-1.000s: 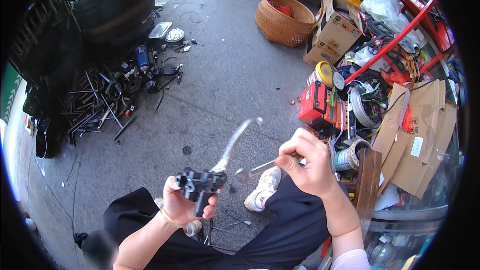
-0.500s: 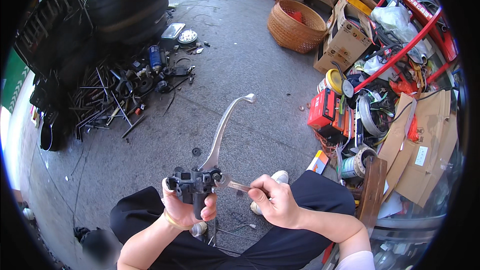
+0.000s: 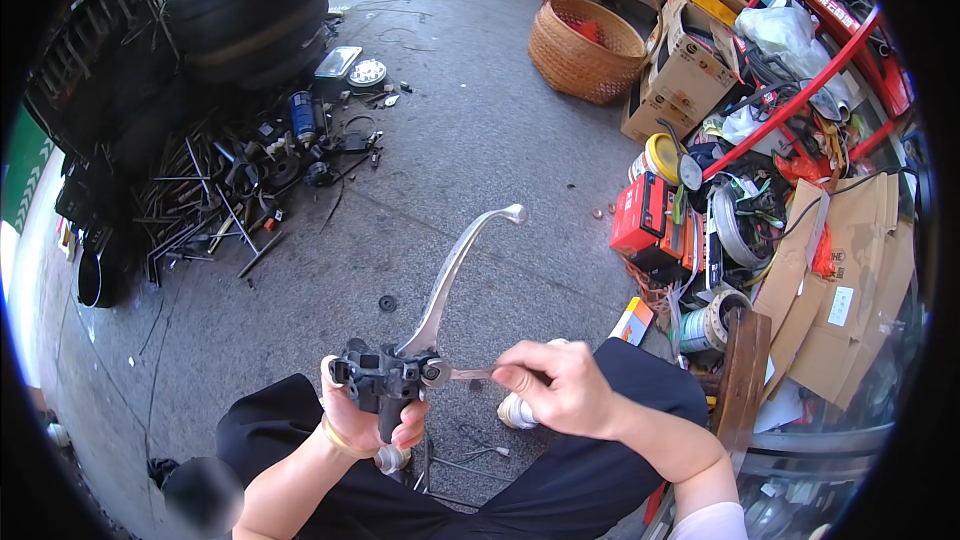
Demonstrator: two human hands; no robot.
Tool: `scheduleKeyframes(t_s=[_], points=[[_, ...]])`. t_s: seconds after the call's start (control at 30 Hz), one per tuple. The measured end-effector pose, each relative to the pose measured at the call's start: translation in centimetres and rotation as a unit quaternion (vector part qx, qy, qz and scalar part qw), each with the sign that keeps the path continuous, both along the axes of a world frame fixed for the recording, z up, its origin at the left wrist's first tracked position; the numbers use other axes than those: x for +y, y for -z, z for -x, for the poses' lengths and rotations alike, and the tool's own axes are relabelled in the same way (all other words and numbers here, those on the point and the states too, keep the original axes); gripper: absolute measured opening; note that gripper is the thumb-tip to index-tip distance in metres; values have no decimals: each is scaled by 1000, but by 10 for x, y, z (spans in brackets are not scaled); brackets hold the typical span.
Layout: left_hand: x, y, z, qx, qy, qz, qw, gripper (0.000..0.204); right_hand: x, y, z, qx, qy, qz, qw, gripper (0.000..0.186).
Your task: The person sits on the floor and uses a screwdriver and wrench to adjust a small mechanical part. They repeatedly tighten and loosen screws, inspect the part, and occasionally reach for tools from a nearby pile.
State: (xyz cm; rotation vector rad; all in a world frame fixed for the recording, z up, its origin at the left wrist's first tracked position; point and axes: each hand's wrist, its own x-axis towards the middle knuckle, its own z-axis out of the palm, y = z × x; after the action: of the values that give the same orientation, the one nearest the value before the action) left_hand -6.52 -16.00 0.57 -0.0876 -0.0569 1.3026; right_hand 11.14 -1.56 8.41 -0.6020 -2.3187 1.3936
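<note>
Grey floor [image 3: 450,140] spreads ahead, with a stack of tyres [image 3: 245,15] at far left and a wicker basket [image 3: 587,55] toward the right. Held above the floor, between the knees, is a curved silver handlebar lever [image 3: 438,290] joined to a black lever housing [image 3: 372,372]. The lever looks rigid and smooth, probably slick along its blade; the housing seems fairly light, with a blockier grip low down, where the left hand [image 3: 348,418] wraps it. The right hand [image 3: 562,390] pinches the shank of a metal wrench [image 3: 470,374], its head against the housing beside the lever's base; exact seating is unclear.
</note>
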Motion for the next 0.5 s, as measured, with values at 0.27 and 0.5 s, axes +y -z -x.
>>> scheduleKeyframes(t_s=[0.27, 0.5], points=[[6, -8, -8, -18, 84, 40, 996, 86, 39, -15, -8, 18, -22, -96, 995, 13], [6, -6, -12, -11, 103, 43, 994, 82, 46, -26, -7, 2, -8, -112, 994, 24]])
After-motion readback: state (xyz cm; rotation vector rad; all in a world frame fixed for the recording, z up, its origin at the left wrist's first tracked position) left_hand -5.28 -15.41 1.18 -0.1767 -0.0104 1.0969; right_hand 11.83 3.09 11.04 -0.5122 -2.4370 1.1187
